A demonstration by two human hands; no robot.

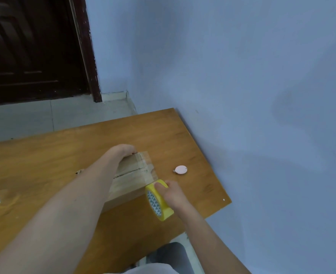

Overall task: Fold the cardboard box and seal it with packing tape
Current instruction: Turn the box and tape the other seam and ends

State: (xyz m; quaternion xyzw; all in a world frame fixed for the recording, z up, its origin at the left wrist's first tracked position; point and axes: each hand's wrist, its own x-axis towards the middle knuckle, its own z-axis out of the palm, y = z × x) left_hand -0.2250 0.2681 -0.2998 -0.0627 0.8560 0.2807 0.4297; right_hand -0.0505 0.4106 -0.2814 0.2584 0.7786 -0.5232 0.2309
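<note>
A small folded cardboard box (129, 180) lies on the wooden table (44, 165), its top flaps meeting in a dark seam. A strip of clear tape (147, 165) runs across the top near its right end. My left hand (123, 150) curls over the box's far edge and holds it down; the fingertips are hidden behind the box. My right hand (173, 192) grips a yellow roll of packing tape (157, 200) at the box's near right corner, with the tape leading from the roll onto the box.
A small pink oval cutter (181, 169) lies on the table to the right of the box. The blue wall (242, 95) borders the table's right edge. A dark wooden door (34, 46) and grey tiled floor lie beyond the far edge.
</note>
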